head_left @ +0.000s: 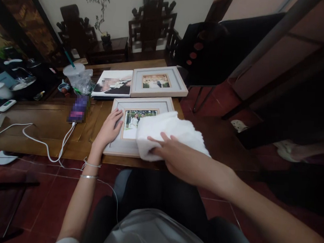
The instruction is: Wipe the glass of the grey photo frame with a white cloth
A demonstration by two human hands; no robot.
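White cloth (pixel 170 134) under the flat-fingered right hand (pixel 173 154) half-hides the framed photo (pixel 136 125), steadied by the open-fingered left hand (pixel 110 128).

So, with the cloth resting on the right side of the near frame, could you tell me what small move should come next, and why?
Probably sweep the white cloth leftward across the glass. The right hand presses it over the near frame's right part only, the photo's left half is uncovered, and the left hand lies flat on the left border, steadying it.
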